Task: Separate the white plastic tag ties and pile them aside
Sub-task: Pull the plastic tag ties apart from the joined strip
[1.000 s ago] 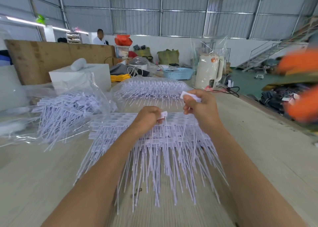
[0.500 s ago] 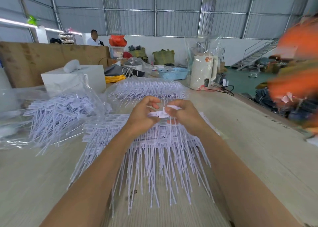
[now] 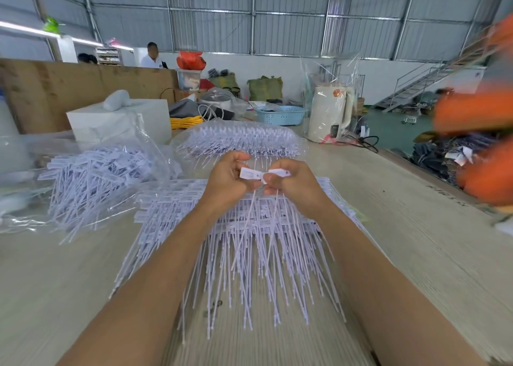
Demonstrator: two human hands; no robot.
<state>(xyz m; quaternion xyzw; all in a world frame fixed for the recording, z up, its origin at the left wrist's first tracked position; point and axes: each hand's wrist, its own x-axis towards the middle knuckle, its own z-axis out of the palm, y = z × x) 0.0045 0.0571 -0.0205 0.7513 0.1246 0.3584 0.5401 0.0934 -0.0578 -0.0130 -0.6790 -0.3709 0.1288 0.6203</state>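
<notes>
A broad stack of joined white tag ties (image 3: 249,243) lies on the table in front of me, thin tails pointing toward me. Above it my left hand (image 3: 226,182) pinches the flat head of one white tag tie (image 3: 249,174). My right hand (image 3: 294,184) pinches a neighbouring tag tie head (image 3: 279,173); the two heads touch in the middle and their tails hang down between my wrists. A loose pile of tag ties (image 3: 91,177) lies on clear plastic to the left.
Another bagged bundle of ties (image 3: 241,140) lies behind my hands. A white box (image 3: 119,122), a blue basket (image 3: 280,115) and a wrapped white kettle (image 3: 330,115) stand at the back. Blurred orange shapes (image 3: 483,140) sit at the right, past the table edge.
My hands came together from being apart; they now hold two tag heads side by side, slightly higher above the stack.
</notes>
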